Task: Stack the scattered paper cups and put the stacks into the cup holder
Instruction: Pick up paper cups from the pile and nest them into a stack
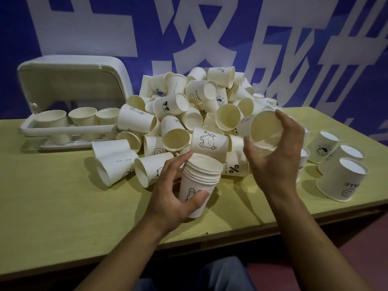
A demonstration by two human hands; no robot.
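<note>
A big heap of white printed paper cups (189, 114) lies on the yellow-green table (63, 206). My left hand (170, 194) grips an upright stack of several nested cups (199, 181) just in front of the heap. My right hand (275, 156) holds a single cup (264, 131) tilted on its side, mouth toward me, above and right of the stack. The white cup holder (73, 101) stands at the back left with its lid raised; three cup stacks (84, 117) sit in its slots.
Three cups (340, 164) stand upside down on the right part of the table, near its edge. A blue wall with large white characters runs behind the table. The table's front edge is close to my knees.
</note>
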